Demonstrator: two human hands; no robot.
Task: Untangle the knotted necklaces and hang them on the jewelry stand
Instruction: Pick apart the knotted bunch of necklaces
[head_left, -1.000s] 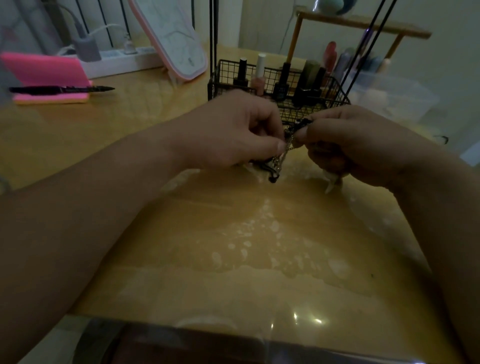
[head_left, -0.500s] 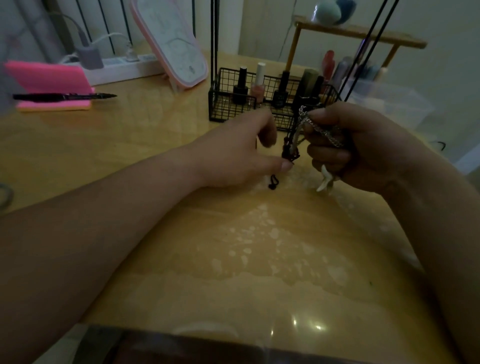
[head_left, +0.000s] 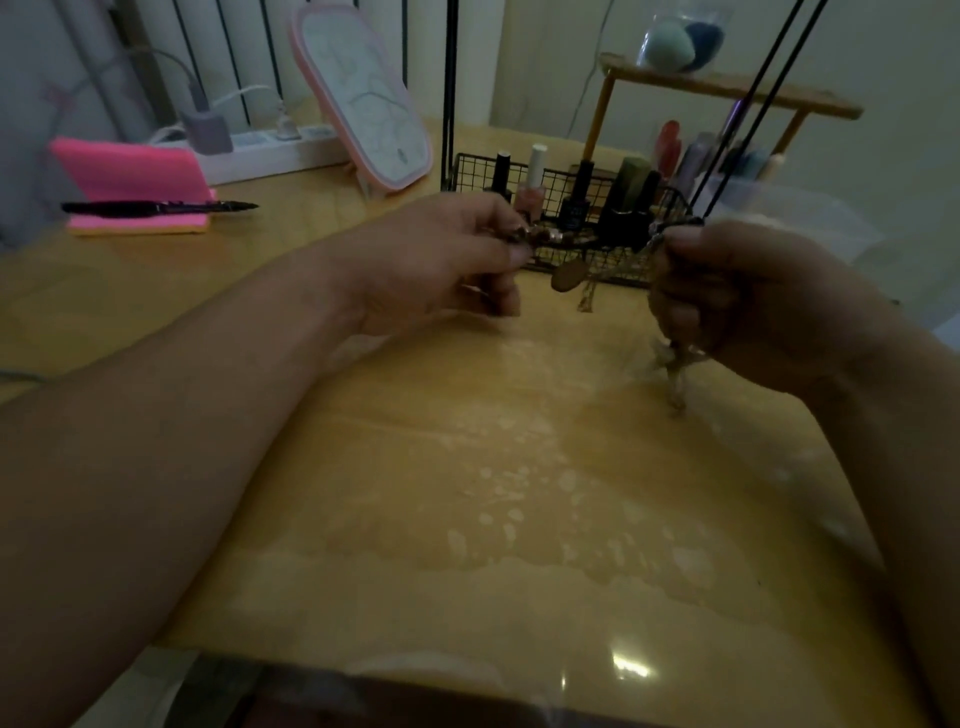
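My left hand pinches one end of a beaded necklace that stretches across to my right hand. An oval pendant and a short chain hang from the middle of that strand. My right hand grips a bunch of chains whose ends dangle below the fist, close above the wooden table. Two thin black cords rise from the right fist up out of the frame. The black pole of the jewelry stand rises behind the hands; its top is out of view.
A black wire basket with nail polish bottles stands right behind the hands. A pink-rimmed mirror, a pink pad with a black pen and a power strip lie at the back left. A wooden shelf and a clear box stand at the back right.
The hands have moved apart. My left hand has drawn a beaded strand out to the left, so it now spans between the hands with a pendant hanging from it.
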